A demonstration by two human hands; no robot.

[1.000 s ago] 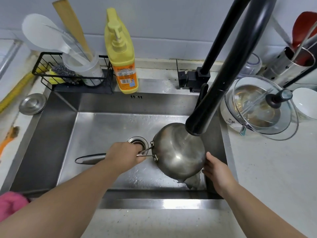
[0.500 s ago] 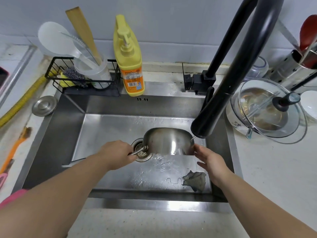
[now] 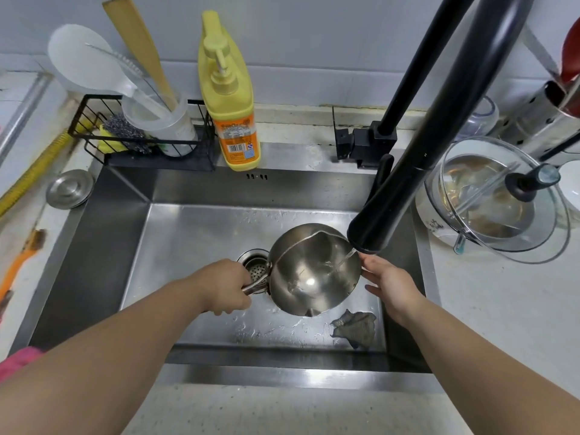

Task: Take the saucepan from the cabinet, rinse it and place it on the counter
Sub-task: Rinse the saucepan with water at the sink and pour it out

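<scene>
Saucepan: the steel saucepan [image 3: 314,271] is held above the sink basin, right of centre, tilted so its open inside faces up toward the camera; its handle points to 9 o'clock.
Left hand: the left hand [image 3: 224,285] is at 9 o'clock of the pan, its fingers [image 3: 241,301] wrapped shut around the handle close to the pan wall.
Right hand: the right hand [image 3: 389,282] is at 3 o'clock of the pan, fingers loosely spread, thumb side touching the pan's rim; it steadies the rim and does not close around anything.
Water: a thin stream [image 3: 346,257] runs from the spout into the pan at about 2 o'clock of its bowl; drops glint inside.
Faucet: the black faucet [image 3: 417,158] arches in from 1 o'clock, its spout head just above the pan's rim.
Sink: the steel sink [image 3: 188,233] has a wet floor; the drain strainer [image 3: 255,266] shows at 9 o'clock of the pan, partly behind the handle.
Rag: a crumpled grey rag [image 3: 356,328] lies on the sink floor at 5 o'clock of the pan.
Soap bottle: a yellow pump bottle [image 3: 230,102] stands on the back ledge at 11 o'clock.
Rack: a black wire rack [image 3: 141,133] at 10 o'clock holds a scourer and a clear cup of utensils.
Tabletop: the pale tabletop [image 3: 502,309] at 3 o'clock carries a bowl under a glass lid [image 3: 502,199].
</scene>
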